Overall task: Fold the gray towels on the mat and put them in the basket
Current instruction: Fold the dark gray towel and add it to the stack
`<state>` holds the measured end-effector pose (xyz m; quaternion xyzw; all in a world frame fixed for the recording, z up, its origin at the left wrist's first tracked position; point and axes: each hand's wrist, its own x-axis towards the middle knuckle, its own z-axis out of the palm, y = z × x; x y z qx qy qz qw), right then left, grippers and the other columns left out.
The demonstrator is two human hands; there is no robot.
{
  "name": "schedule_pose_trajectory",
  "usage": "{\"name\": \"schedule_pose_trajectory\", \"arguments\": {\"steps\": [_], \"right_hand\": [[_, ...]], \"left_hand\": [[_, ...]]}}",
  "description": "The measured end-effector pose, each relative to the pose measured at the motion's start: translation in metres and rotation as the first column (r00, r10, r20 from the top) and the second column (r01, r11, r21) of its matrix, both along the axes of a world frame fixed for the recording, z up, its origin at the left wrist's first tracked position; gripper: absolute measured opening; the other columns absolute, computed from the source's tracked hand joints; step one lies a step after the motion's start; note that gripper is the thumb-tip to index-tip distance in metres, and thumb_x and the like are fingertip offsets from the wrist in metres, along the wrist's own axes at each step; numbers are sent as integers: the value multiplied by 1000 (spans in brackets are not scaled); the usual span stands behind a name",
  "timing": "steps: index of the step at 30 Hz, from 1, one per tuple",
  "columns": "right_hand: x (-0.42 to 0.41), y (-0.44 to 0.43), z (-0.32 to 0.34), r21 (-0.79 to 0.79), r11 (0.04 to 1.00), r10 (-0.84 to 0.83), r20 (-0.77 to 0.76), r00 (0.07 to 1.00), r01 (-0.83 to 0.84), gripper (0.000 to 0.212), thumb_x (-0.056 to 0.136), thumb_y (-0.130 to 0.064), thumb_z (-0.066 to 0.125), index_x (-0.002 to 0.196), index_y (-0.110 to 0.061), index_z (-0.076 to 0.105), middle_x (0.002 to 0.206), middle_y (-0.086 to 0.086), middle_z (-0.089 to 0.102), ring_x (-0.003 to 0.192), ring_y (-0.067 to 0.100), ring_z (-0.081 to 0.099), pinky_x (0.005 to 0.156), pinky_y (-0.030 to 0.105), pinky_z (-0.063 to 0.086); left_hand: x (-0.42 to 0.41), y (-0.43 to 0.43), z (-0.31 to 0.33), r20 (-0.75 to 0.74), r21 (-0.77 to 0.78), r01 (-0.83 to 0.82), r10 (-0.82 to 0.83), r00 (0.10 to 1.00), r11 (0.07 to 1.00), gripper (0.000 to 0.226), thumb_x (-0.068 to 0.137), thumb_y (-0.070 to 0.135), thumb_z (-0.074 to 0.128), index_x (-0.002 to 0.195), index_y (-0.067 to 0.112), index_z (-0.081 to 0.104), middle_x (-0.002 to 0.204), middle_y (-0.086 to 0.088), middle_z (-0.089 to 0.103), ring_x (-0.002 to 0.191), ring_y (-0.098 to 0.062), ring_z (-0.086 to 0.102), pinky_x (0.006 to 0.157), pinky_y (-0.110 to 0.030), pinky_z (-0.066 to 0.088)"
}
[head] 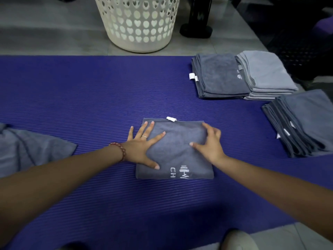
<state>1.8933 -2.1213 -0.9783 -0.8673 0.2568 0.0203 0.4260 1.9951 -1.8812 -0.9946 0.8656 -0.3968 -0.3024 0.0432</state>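
Folded towel: a gray towel [173, 150] lay folded to a compact rectangle on the middle of the purple mat [90, 91], white lettering on its near edge and a white tag [171, 119] at its far edge.
Left hand: the left hand [142, 147] lay flat with fingers spread wide on the towel's left part, the little finger out on the mat. It gripped nothing, and was probably pressing the fold flat.
Right hand: the right hand [209, 143] rested on the towel's right side, thumb stretched across the top and fingers arched at the edge, likely steadying it or readying a lift.
Right-hand grip: whether those fingers hooked under the edge could not be told.
Finished stacks: a dark stack [219, 74] and a lighter stack [266, 73] sat side by side at the far right of the mat, and a third stack [306, 121] nearer. They seemed to be parked there ahead of loading.
Basket: the white basket [137, 24] with heart-shaped holes stood on the floor just beyond the mat's far edge, within reach. Its rim and inside were cut off.
Unfolded towel: a loose towel [27, 148] lay at the left edge, partly out of frame.
Unclear: a black stand [196, 30] right of the basket and a pale rounded object [237, 239] at the near edge could not be identified.
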Motion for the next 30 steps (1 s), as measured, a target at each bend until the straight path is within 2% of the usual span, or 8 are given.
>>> {"name": "schedule_pose_trajectory", "arguments": {"steps": [3, 8, 12, 16, 20, 24, 27, 30], "right_hand": [[12, -5, 8, 413, 860, -314, -35, 949, 300, 72, 83, -16, 72, 140, -12, 29, 120, 6, 49, 99, 17, 53, 83, 27, 45], [27, -12, 44, 683, 690, -120, -219, 968, 240, 39, 88, -21, 64, 118, 2, 58, 105, 14, 69, 88, 23, 68, 74, 32, 56], [49, 0, 102, 723, 685, -117, -14, 993, 91, 23, 89, -22, 62, 104, -5, 64, 90, 9, 69, 73, 16, 66, 65, 24, 56], [58, 11, 170, 145, 942, 186, 521, 833, -302, 9, 86, -16, 66, 83, -24, 68, 78, -6, 67, 75, 2, 60, 72, 16, 45], [36, 24, 165, -450, 761, 643, 433, 632, -467, 10, 81, -20, 64, 86, -12, 67, 82, -2, 49, 72, 9, 50, 65, 18, 37], [-9, 36, 88, -617, 542, 789, 140, 598, -570, 37, 81, -27, 51, 118, -21, 53, 102, -5, 44, 77, 20, 60, 62, 29, 51], [-46, 40, 40, -497, 273, 890, -195, 412, -824, 49, 87, -33, 56, 134, -19, 47, 117, 0, 46, 96, 25, 60, 71, 37, 53], [-64, 29, 27, -336, 358, 868, -224, 443, -871, 61, 86, -58, 43, 138, -26, 42, 127, -6, 46, 114, 14, 50, 97, 32, 41]], "left_hand": [[0, -1, 2, 9, -11, -15, 15, 1000, 1000, 119, 59, 79, 63, 142, 49, -16, 142, 1, -45, 130, -20, -44, 103, -53, -28], [1, 0, 19, 86, -259, -184, 213, 973, 948, 88, 66, 74, 38, 145, 46, 9, 158, -4, -2, 145, -19, -7, 113, -44, -10], [13, -3, 47, -131, -634, -436, 466, 875, 639, 68, 75, 63, 41, 138, 37, 37, 134, 2, 36, 129, -14, 32, 112, -37, 19], [21, -21, 100, -782, -508, -848, 330, 528, 153, 37, 100, 41, 30, 130, 26, 44, 122, -4, 55, 105, -11, 55, 102, -43, 39], [11, -29, 112, -977, -197, -980, 91, 194, -31, 62, 93, 62, 20, 140, 26, 38, 132, -11, 47, 120, -29, 50, 85, -51, 48], [-22, -30, 78, -974, 5, -1000, 225, -10, -20, 63, 92, 64, 21, 143, 28, 30, 139, -13, 40, 125, -31, 46, 87, -51, 47], [-41, -23, 43, -885, 21, -998, 463, -48, -64, 59, 96, 56, 25, 145, 22, 27, 149, -7, 30, 134, -24, 35, 96, -44, 39], [-51, -12, 20, -731, -91, -996, 678, 76, 13, 50, 95, 47, 41, 135, 16, 39, 144, -6, 29, 129, -23, 38, 96, -41, 43]]}}
